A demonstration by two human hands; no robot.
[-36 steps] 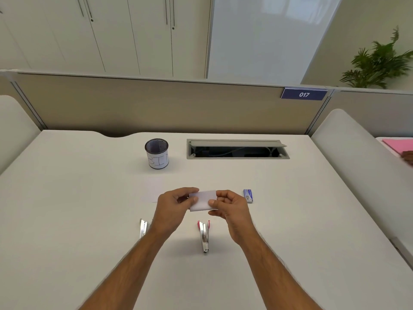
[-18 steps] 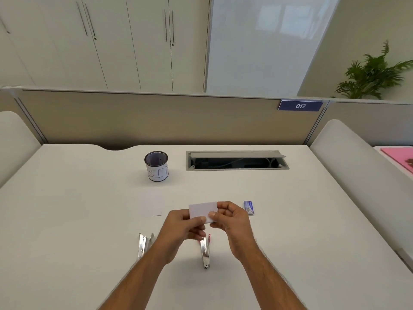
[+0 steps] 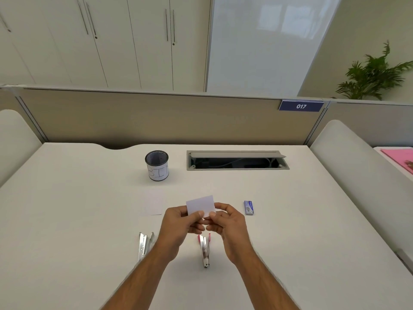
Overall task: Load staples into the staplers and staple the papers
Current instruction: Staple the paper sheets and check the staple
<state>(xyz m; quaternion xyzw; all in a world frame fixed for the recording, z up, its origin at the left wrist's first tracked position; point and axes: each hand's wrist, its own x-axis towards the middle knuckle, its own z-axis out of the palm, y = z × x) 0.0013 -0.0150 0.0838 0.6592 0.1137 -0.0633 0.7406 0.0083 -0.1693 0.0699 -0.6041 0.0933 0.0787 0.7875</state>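
Observation:
Both hands hold a small white paper slip (image 3: 200, 204) above the desk. My left hand (image 3: 178, 229) pinches its lower left edge, and my right hand (image 3: 228, 227) pinches its lower right corner. Below the hands lies a pink stapler (image 3: 205, 250), opened out with its metal rail showing. A second opened stapler (image 3: 143, 245), silvery, lies to the left, partly hidden by my left forearm. A small blue staple box (image 3: 248, 207) sits to the right of the hands. Another white paper (image 3: 153, 205) lies flat on the desk, left of the held slip.
A black mesh cup labelled BIN (image 3: 157, 165) stands at the back of the white desk (image 3: 67, 220). An open cable hatch (image 3: 237, 161) is set into the desk beside it. Beige partition walls enclose the desk. Pink papers (image 3: 400, 158) lie on the neighbouring desk at far right.
The held paper slip has turned more upright and my hands have drawn closer together on its lower edge. The camera has tilted up a little.

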